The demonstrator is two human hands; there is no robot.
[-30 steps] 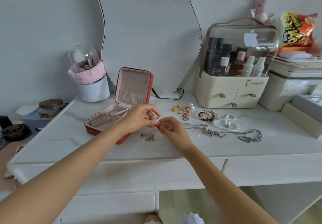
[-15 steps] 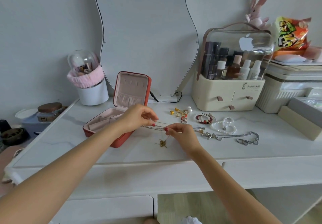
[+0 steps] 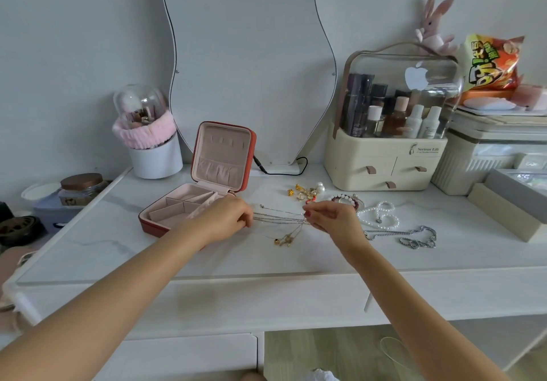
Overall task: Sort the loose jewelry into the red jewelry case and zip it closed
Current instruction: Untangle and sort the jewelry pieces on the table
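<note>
1. Stretching between the two hands, the thin chain necklaces (image 3: 279,217) lie with their long axis running left to right just above the bench (image 3: 177,250), and a gold pendant cluster (image 3: 285,239) hangs from them down to the surface.
2. The left hand (image 3: 228,217) pinches the left end of the strands with its fingers (image 3: 247,217) curled in; how many strands it has cannot be told.
3. The right hand (image 3: 334,219) pinches the right end between thumb and fingertips, the other fingers loosely curled.
4. The red jewelry case (image 3: 189,206) stands unzipped, lid upright, directly behind and to the left of the left hand, so that hand is the nearer one and the strands lie to the case's right.
5. Judging from this, the coming move is a leftward carry into one of the pink compartments, which look empty as far as can be seen; the dangling pendants could snag on the case's rim.
6. Further right, loose on the bench, wait the gold charms (image 3: 305,192), a beaded bracelet (image 3: 347,200), a pearl strand (image 3: 379,217) and a silver chain (image 3: 414,237).
</note>
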